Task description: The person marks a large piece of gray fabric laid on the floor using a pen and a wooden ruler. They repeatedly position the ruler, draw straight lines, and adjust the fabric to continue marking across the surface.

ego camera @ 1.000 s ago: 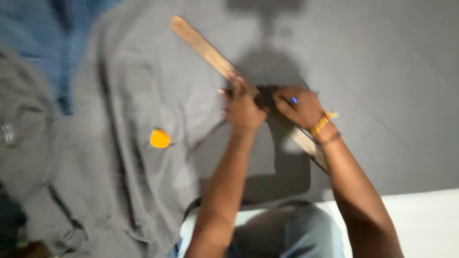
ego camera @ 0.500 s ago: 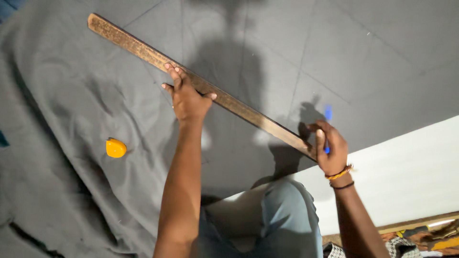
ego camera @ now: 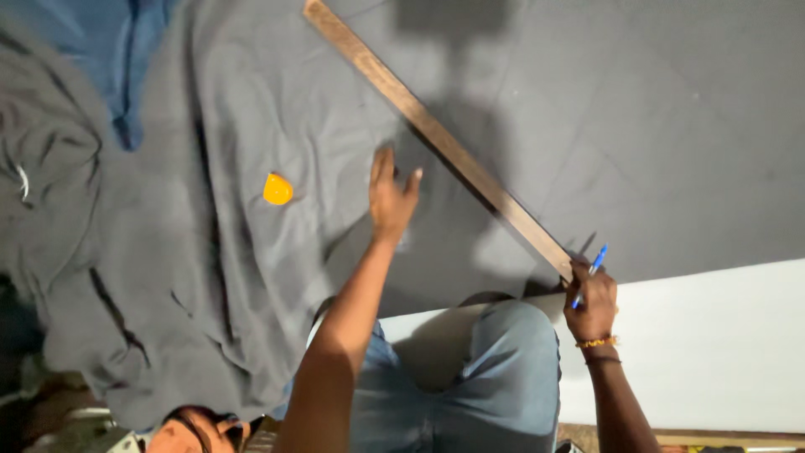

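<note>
Pressing: my left hand [ego camera: 390, 195], fingers spread, flat on grey cloth [ego camera: 277, 101], centre frame.
Gripping: my right hand [ego camera: 592, 300] closed around blue pen [ego camera: 592, 270] at wooden ruler [ego camera: 436, 134], lower end.
Progress: ruler laid diagonally; no drawn line visible.

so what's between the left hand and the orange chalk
Only grey cloth, creased, lies between the left hand and the orange chalk in the head view. The ruler lies on the hand's other side.
</note>
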